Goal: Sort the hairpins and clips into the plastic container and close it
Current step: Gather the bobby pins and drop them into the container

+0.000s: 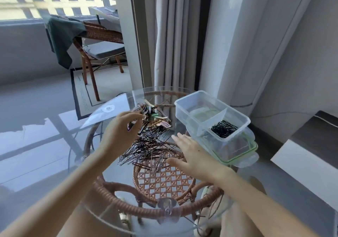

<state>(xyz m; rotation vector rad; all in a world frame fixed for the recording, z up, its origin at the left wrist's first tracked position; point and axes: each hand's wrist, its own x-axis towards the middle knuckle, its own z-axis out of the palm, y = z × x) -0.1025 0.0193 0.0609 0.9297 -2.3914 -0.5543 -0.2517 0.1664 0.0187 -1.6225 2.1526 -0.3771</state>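
A round glass tabletop (126, 174) on a brown rattan frame (128, 207) carries everything here. In the middle of it lies a loose heap of thin black hairpins (151, 145), spread out like straws, and just behind them, touching the heap, a smaller cluster of mixed coloured hair clips (155, 117).

To the right of both stands the clear rectangular plastic container (186, 109), open, with a divider splitting it into 2 compartments. The nearer compartment holds a clump of black sorted hairpins (223, 128). The container rests tilted on top of its clear lid with a green seal (241, 156), which juts past the tabletop's right edge.

The person's left hand (120, 129) hangs over the left side of the clip cluster, fingers curled in towards the thumb and pinching a small dark clip (130, 126) with a pinkish end. The right hand (192, 152) is held palm down with fingers straight and spread apart, holding nothing, at the right edge of the hairpin heap and just beside the container; I cannot tell whether it touches the glass.

Through the glass a woven rattan lower shelf (164, 180) shows. Farther back a rattan chair (102, 34) draped with a dark green cloth (62, 34) stands by the window, and pale grey curtains (173, 35) hang behind the tabletop.
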